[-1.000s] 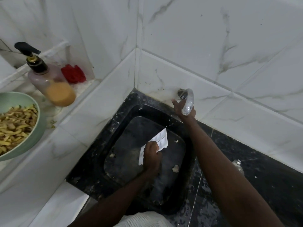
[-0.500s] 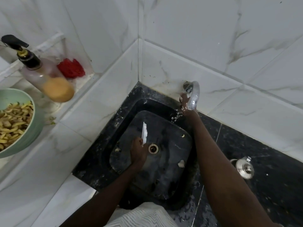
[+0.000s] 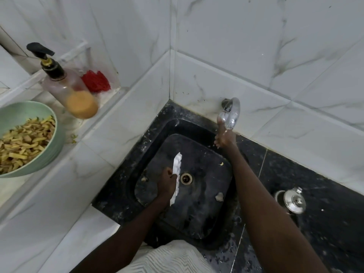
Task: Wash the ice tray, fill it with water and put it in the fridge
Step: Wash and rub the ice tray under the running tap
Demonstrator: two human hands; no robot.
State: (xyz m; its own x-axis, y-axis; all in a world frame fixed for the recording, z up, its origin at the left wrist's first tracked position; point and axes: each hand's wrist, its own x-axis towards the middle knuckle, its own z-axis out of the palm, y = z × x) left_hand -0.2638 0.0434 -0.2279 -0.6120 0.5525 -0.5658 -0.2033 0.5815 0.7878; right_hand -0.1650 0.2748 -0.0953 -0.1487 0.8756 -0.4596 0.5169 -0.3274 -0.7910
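Head view: black sink point(image 3: 199, 126), marble-tiled corner point(image 3: 170, 71)

Glossy chrome tap point(image 3: 230, 113), matt black speckled stone sink point(image 3: 199, 217), shiny white veined marble-look tiles point(image 3: 236, 46), white plastic tray point(image 3: 176, 174), polished steel kettle lid point(image 3: 294, 200), translucent plastic soap bottle point(image 3: 69, 89).

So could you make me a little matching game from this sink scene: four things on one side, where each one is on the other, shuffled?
Things:
1. ice tray
2. green bowl
3. pump bottle
4. steel lid

Places:
A. on the black counter right of the sink
B. on the white ledge, beside the red scrubber
C. held edge-on over the drain by the left hand
D. at the far left edge, full of yellow strips

Pairs: 1-C, 2-D, 3-B, 4-A
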